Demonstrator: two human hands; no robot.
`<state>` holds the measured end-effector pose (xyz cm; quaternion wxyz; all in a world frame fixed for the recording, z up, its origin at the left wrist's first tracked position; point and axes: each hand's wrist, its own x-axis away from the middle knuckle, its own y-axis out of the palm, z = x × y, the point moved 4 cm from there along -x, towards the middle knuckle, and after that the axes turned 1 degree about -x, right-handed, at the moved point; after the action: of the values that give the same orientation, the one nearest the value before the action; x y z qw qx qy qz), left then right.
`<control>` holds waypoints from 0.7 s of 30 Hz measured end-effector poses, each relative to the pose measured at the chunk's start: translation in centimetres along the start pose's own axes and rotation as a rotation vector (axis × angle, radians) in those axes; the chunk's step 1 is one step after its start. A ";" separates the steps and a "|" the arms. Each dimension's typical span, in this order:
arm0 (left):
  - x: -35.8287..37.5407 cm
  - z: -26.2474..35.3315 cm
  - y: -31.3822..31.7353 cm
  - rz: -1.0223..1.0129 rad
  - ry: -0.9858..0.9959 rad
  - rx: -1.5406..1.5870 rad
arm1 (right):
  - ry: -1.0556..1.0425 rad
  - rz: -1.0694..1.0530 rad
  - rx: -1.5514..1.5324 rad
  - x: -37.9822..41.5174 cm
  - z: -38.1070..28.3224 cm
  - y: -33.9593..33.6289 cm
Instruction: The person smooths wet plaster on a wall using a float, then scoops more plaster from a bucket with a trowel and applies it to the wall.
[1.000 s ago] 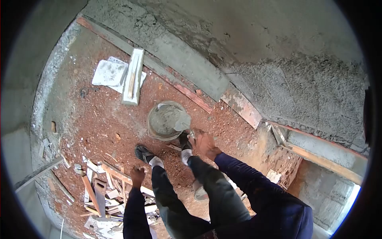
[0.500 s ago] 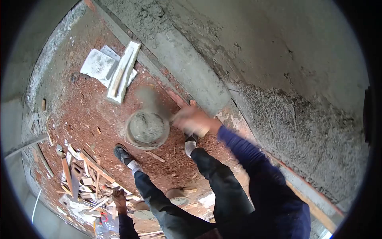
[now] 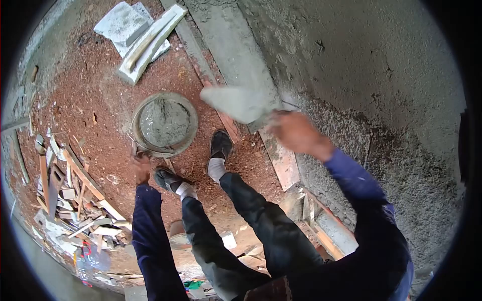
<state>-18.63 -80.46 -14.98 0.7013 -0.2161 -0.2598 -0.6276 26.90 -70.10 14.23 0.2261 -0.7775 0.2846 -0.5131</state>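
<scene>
My right hand [image 3: 297, 133] is closed round the handle of a trowel [image 3: 236, 103], whose mortar-smeared blade is blurred and points left above the concrete ledge. Left of the blade, a round bucket [image 3: 193, 128] of wet grey mortar [image 3: 163, 123] stands on the reddish ground. My left hand [image 3: 142, 168] is low beside the bucket, its fingertips right at the lower-left rim near the wire handle. Those fingers are dark and partly hidden, so I cannot tell whether they grip it. My shoes are just below and right of the bucket.
A wall with fresh grey plaster [image 3: 341, 55] rises at the right, rougher lower down. White foam pieces [image 3: 123, 22] lie beyond the bucket. Wood scraps and a handsaw [image 3: 54, 188] are heaped at the left. A concrete ledge [image 3: 236, 50] runs along the wall's foot.
My left hand has moved from beside the wood scraps up to the bucket's rim. My right hand has swung the trowel from over the bucket rightward toward the wall. The view has shifted.
</scene>
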 end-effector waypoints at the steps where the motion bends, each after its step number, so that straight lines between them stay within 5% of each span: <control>1: -0.4 2.5 1.4 0.003 -0.037 -0.237 | 0.090 -0.027 0.082 -2.4 -0.9 2.4; 3: -0.3 6.8 4.6 0.062 -0.197 -0.081 | 0.156 -0.091 0.154 -6.0 -2.1 5.6; 5: -3.2 3.7 3.4 0.068 0.105 -0.260 | 0.164 -0.023 0.184 -10.6 -3.7 8.1; 7: -3.1 8.9 5.4 0.128 0.209 -0.714 | 0.114 0.054 0.186 -15.4 -4.1 12.1; 10: -3.9 9.6 6.0 0.127 0.281 -0.715 | 0.011 0.139 0.098 -17.9 -4.6 17.3; 11: -3.5 10.1 5.9 0.120 0.278 -0.708 | -0.071 0.127 -0.007 -18.1 -5.3 18.4; 12: -3.0 10.4 5.8 0.074 0.233 -0.678 | 0.218 0.026 -0.033 -18.4 -5.8 19.6; 17: -3.0 8.2 4.9 0.006 0.135 -0.490 | 0.204 0.069 -0.248 -14.1 -7.0 22.1; 20: -5.3 6.3 3.0 0.056 0.332 -0.498 | 0.201 0.199 -0.396 -12.2 -6.1 24.6; 21: -5.5 6.9 2.5 0.024 0.416 -0.711 | 0.220 0.206 -0.392 -12.8 -6.1 25.4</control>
<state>-17.20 -71.52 -13.09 0.6279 -0.3163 0.1230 -0.7004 11.88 -80.51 -8.45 0.0896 -0.7130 0.4792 -0.5039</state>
